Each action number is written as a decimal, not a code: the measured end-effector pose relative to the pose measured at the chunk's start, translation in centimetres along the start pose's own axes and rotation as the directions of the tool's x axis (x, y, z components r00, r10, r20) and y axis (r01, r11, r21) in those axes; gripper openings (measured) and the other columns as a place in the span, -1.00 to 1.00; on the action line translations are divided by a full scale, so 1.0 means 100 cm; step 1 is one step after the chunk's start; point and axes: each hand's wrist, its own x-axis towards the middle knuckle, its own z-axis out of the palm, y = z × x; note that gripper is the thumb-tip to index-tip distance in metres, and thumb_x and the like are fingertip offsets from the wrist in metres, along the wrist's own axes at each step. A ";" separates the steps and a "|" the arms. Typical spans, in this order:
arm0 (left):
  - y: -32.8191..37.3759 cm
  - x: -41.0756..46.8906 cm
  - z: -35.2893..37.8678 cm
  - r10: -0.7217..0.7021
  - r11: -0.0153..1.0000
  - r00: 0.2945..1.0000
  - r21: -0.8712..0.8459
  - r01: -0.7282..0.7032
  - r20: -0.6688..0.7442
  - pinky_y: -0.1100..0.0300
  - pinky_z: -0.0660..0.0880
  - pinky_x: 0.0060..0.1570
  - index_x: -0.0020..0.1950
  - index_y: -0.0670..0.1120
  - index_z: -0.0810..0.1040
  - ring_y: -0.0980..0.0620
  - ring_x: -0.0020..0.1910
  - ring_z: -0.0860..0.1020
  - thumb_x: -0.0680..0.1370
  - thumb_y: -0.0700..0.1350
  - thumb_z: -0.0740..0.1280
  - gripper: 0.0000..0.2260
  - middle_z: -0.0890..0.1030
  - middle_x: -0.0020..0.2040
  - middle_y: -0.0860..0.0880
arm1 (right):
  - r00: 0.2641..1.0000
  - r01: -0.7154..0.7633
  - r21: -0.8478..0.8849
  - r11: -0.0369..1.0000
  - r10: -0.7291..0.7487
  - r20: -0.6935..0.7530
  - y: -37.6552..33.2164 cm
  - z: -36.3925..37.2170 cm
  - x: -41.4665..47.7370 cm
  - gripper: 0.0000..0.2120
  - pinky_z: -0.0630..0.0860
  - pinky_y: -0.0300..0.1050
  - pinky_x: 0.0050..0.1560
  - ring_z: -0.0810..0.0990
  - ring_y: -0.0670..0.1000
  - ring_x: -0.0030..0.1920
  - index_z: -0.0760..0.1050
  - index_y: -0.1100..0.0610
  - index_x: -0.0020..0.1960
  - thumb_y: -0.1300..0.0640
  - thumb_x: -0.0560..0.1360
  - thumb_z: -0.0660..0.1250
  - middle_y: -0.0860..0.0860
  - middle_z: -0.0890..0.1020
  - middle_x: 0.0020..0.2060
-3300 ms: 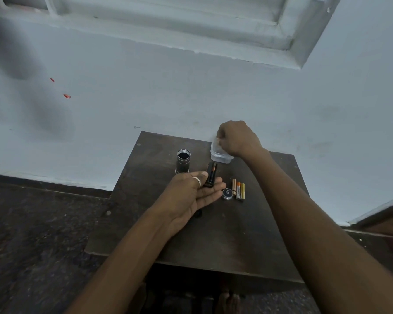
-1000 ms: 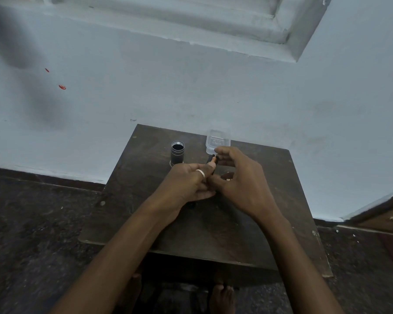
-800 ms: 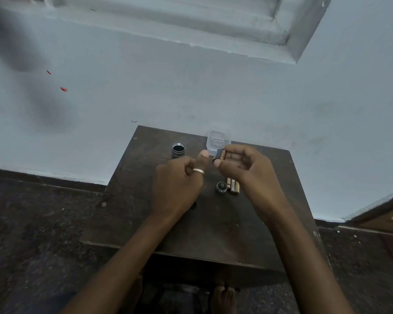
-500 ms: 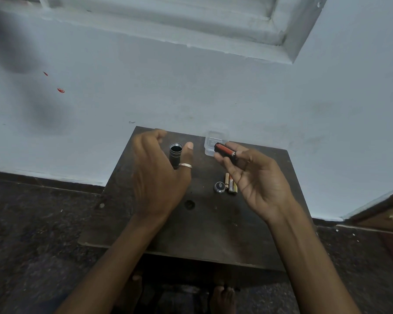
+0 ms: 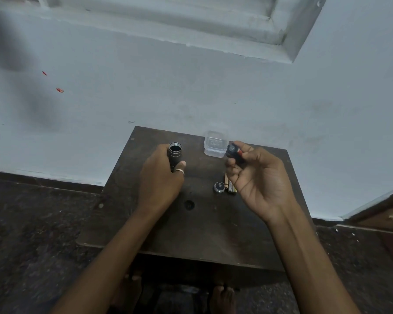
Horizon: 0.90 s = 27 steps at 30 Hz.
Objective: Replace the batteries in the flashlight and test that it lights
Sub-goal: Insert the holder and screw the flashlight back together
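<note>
Left hand [image 5: 161, 177]: fingers and thumb wrapped round the flashlight [image 5: 175, 152], a firm grip.
Flashlight: upright on the table [image 5: 191, 223], open end up, towards the far left.
Right hand [image 5: 256, 177]: palm up, fingertips pinching a black-and-red holder [image 5: 235, 152], just beside the clear box [image 5: 214, 143].
On the table: cap [image 5: 219, 186] and loose batteries [image 5: 229, 185] side by side, near the right hand.
</note>
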 end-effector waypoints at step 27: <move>0.001 0.000 0.004 0.248 0.966 0.964 -0.046 -0.253 -0.095 0.12 0.50 0.00 0.12 -0.01 0.62 0.02 -0.03 0.57 0.48 -0.19 0.46 -0.76 0.60 -0.04 0.16 | 0.847 0.334 -0.840 0.428 -0.527 0.069 0.012 -0.002 -0.001 -0.76 0.61 -0.22 -0.09 0.68 -0.16 -0.20 0.66 0.11 0.04 0.29 0.41 0.52 -0.10 0.74 -0.19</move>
